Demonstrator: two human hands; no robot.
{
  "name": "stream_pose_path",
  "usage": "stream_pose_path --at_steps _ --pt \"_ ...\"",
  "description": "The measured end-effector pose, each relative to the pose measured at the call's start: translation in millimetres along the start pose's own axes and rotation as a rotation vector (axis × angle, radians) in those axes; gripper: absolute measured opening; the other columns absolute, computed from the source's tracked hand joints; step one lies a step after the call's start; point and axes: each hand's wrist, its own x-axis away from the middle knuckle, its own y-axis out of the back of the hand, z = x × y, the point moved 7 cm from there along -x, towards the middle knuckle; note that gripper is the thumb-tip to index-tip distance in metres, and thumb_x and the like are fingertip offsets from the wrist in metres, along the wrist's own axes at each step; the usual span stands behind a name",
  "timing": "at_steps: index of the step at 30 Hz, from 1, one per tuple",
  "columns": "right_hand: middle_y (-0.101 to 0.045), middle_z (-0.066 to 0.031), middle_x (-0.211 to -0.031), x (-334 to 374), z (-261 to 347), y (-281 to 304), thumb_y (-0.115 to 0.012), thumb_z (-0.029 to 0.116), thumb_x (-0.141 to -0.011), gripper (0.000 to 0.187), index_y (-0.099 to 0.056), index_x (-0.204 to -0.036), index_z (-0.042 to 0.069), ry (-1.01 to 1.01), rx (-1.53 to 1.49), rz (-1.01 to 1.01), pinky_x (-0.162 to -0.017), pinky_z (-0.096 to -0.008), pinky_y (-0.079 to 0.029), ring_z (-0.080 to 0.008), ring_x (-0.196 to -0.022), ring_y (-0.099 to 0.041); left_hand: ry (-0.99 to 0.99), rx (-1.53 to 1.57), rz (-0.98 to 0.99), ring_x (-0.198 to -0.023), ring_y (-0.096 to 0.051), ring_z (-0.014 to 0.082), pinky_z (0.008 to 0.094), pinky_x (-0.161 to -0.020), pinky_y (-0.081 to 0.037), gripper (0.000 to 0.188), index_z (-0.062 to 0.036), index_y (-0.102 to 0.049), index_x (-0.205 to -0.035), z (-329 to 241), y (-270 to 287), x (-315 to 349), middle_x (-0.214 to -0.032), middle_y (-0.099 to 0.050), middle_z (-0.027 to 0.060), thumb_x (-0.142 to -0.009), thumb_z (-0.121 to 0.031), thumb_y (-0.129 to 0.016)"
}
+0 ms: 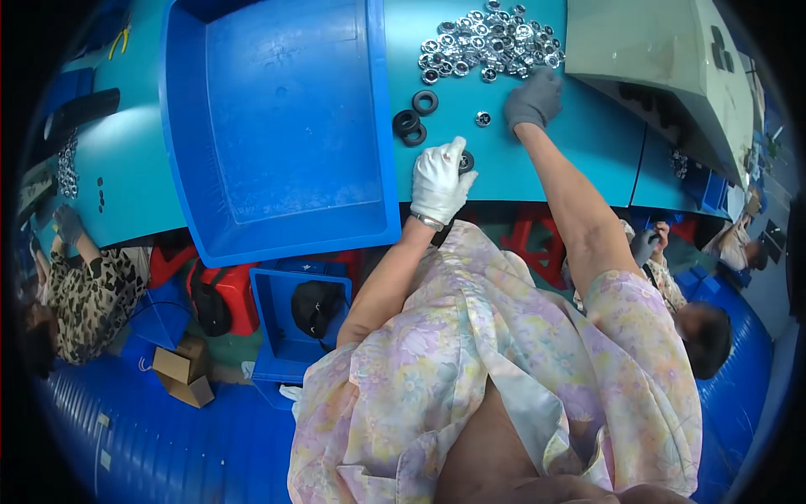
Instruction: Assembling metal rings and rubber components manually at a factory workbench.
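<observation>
At the far left, a co-worker in a camouflage top [101, 290] reaches over the turquoise worktable [600, 160]. Next comes a large blue plastic tray [294, 126], its inside bare. Just right of it lie three black rings [426, 102], two of them overlapping. Near them, the white-gloved left hand [440, 179] grips a black ring with a metallic centre [467, 161] between thumb and fingers, close to the table's near edge. Farther away lies a single chrome cap [483, 119], and beyond that a heap of chrome caps [495, 42]. The grey-gloved right hand [535, 98] is at the heap's near right side, fingers bent; whether it grasps a cap I cannot tell. Rightmost stands a pale machine housing [642, 42].
</observation>
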Motion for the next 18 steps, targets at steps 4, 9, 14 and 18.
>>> stream_pose_path --at_steps 4,9,14,18 --pt "-0.061 -0.0127 -0.11 -2 -7 3 -0.064 0.012 -0.081 0.026 -0.061 -0.107 0.01 0.033 -0.055 -0.106 -0.087 -0.0413 -0.05 -0.0312 -0.102 -0.062 -0.069 -0.032 -0.066 -0.088 -0.06 0.0376 0.0478 -0.08 -0.046 0.048 -0.0043 -0.056 -0.109 1 -1 3 -0.089 -0.064 0.0156 -0.069 -0.018 -0.079" --pt "-0.063 -0.0144 -0.108 32 -62 -4 -0.06 0.016 -0.087 0.023 -0.058 -0.108 0.009 -0.122 -0.125 -0.021 -0.086 -0.0421 -0.05 -0.0328 -0.101 -0.063 -0.096 -0.056 0.014 -0.091 -0.061 0.0367 0.0473 -0.082 -0.047 0.052 -0.0059 -0.056 -0.115 -2 0 5 -0.092 -0.066 0.0148 -0.069 -0.018 -0.079" --pt "-0.063 -0.0159 -0.109 48 -106 6 -0.055 0.016 -0.091 0.022 -0.056 -0.111 0.007 -0.439 -0.208 0.04 -0.085 -0.042 -0.05 -0.0325 -0.102 -0.063 -0.13 -0.046 0.033 -0.089 -0.062 0.0358 0.0464 -0.081 -0.048 0.054 -0.0058 -0.055 -0.116 1 -3 6 -0.092 -0.067 0.0136 -0.069 -0.015 -0.079" --pt "-0.062 -0.0162 -0.11 36 -116 10 -0.054 0.021 -0.093 0.026 -0.056 -0.115 0.008 -0.325 -0.483 0.16 -0.083 -0.0436 -0.049 -0.0347 -0.099 -0.063 -0.157 -0.036 -0.008 -0.088 -0.063 0.0352 0.0459 -0.079 -0.048 0.054 -0.0057 -0.055 -0.115 -2 -1 6 -0.093 -0.068 0.0132 -0.067 -0.012 -0.079"
